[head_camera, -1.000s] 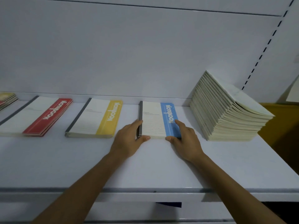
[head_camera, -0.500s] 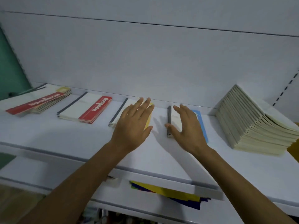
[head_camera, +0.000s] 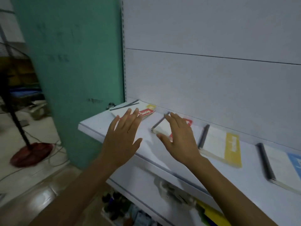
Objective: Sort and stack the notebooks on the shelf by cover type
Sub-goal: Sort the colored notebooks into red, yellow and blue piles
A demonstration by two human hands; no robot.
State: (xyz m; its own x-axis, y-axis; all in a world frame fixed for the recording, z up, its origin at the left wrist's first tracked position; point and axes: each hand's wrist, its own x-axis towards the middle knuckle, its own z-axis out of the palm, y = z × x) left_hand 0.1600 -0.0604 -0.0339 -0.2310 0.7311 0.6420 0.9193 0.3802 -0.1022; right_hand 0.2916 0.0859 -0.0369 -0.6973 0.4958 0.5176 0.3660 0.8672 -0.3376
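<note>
Shelf [head_camera: 96, 126], white, runs from mid-frame down toward the lower right. Four lots of notebooks lie flat on it, each apart from the next.
- Mixed pile [head_camera: 146, 113] at the shelf's far end, centre of frame: red strip on top, yellow corner showing behind. Left hand [head_camera: 121, 139] stands in front and hides its near part.
- Red-strip stack [head_camera: 160, 128] just right of that. Right hand [head_camera: 179, 139] covers most of it; only the dark spine, some white cover and a bit of red show.
- Yellow-strip stack [head_camera: 231, 147], right of centre, in full view.
- Blue-strip stack [head_camera: 276, 167], cut off by the right edge.

Both hands are spread, fingers [head_camera: 130, 118] straight, gripping nothing. Cannot tell whether the right hand touches the red-strip stack or hangs above it.

Around: white back panel [head_camera: 211, 79] behind the shelf; teal wall [head_camera: 73, 62] at upper left; fan stand with red base [head_camera: 31, 154] and loose cables on the floor, lower left. Lower shelf [head_camera: 135, 190] beneath holds small goods, blurred and partly behind the forearms, not identifiable. Cover lettering is smeared and unreadable.
</note>
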